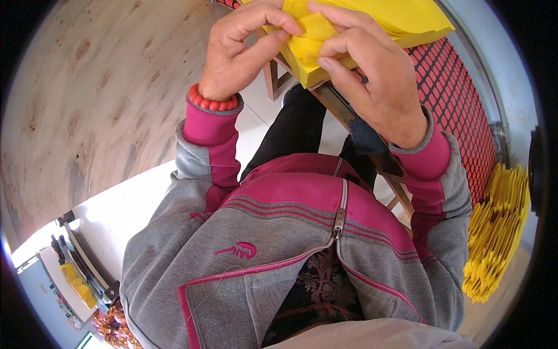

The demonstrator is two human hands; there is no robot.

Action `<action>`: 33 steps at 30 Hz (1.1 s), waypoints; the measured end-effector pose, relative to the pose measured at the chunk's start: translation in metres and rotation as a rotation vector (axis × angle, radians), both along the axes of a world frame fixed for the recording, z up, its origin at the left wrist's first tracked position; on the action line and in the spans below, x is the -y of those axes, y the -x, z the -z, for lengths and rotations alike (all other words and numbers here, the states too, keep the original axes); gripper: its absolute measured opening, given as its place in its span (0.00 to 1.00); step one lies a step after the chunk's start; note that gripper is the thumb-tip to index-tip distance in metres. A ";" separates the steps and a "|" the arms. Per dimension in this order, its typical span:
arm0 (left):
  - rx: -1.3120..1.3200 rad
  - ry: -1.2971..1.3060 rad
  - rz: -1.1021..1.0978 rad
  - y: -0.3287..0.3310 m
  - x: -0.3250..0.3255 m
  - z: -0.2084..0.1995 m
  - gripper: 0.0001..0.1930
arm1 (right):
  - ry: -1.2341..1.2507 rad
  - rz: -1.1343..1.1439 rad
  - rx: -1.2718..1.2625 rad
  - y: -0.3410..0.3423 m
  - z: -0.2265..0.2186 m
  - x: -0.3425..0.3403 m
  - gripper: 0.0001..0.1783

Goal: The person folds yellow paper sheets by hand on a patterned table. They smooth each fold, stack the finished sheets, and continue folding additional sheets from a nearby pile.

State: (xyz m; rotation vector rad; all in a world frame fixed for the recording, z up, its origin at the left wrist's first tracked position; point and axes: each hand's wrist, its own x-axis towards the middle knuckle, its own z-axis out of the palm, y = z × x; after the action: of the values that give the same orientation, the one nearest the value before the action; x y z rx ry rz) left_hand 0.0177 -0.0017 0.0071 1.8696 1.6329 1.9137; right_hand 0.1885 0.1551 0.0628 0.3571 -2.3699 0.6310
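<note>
A thin yellow sheet (pixel 312 36), paper or cloth, is bunched and partly folded between my hands at the top of the view. My left hand (pixel 241 49) pinches its left side between thumb and forefinger. My right hand (pixel 378 75) grips its right side with bent fingers, thumb close below them. Under the sheet lies a thick stack of yellow sheets (pixel 401 23), whose near corner juts toward me. What the far fingers of each hand touch is partly hidden.
The stack rests on a bench with a red and black patterned cover (pixel 456 110). A large wooden board (pixel 99 99) fills the left. Folded yellow pieces (pixel 497 235) are piled at the right by the wall. A cluttered shelf (pixel 75 279) stands at the lower left.
</note>
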 end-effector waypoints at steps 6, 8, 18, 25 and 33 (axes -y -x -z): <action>-0.056 0.058 0.000 -0.004 0.007 -0.010 0.10 | 0.090 0.017 0.071 0.002 0.006 0.000 0.09; -0.100 0.058 -0.021 -0.004 0.007 -0.011 0.09 | 0.094 -0.010 0.001 0.002 0.007 0.000 0.10; 0.070 0.069 -0.051 -0.006 0.002 -0.003 0.04 | 0.050 -0.030 -0.038 0.004 0.008 -0.004 0.11; 0.254 -0.010 -0.007 -0.005 -0.002 0.010 0.05 | -0.049 0.003 -0.007 0.001 0.001 -0.001 0.07; 0.012 0.075 0.024 0.000 0.008 -0.003 0.09 | 0.062 -0.011 0.003 0.001 0.006 0.001 0.08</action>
State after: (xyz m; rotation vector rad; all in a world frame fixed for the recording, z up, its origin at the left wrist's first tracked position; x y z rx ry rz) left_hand 0.0180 -0.0095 0.0105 1.8377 1.6465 1.8240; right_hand 0.1880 0.1540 0.0572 0.3421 -2.3471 0.7088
